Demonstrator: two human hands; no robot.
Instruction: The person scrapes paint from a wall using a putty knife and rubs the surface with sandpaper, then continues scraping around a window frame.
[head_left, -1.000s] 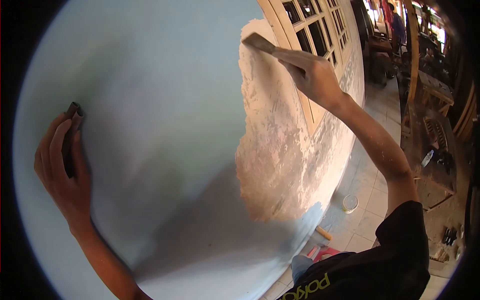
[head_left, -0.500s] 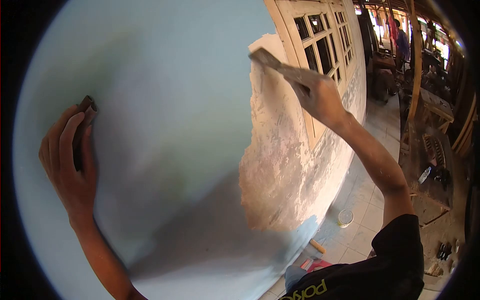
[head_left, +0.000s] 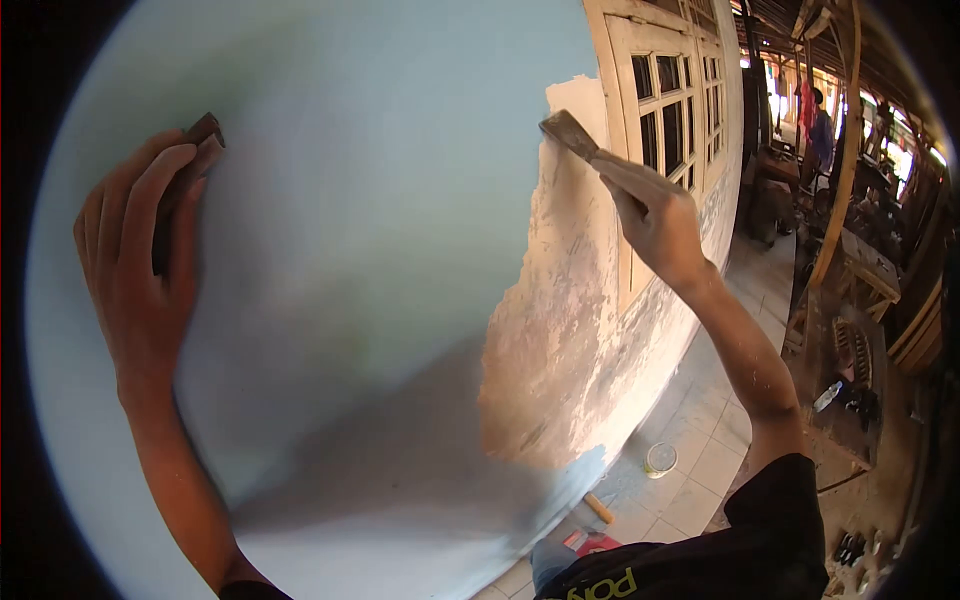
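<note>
A: How is the right hand gripping?
B: Fingers and thumb pinch the scraper by its handle; the blade points up and to the left.
A: And where is that blade?
B: Its far corner is at the ragged paint edge, where the blue wall meets the pale patch. I can't tell how firmly it bears.
A: The left hand?
B: Curled round a dark piece, whose folded end sticks out past the fingers, near the wall. A wide stretch of blue runs between the two hands.
A: What bounds the right side?
B: The window frame, close beside the scraper; only a narrow strip of the patch separates them there. Below, the patch broadens.
A: Farther out?
B: Tiled floor along the wall's foot, with a tub on it, then a cluttered workbench well apart.
</note>
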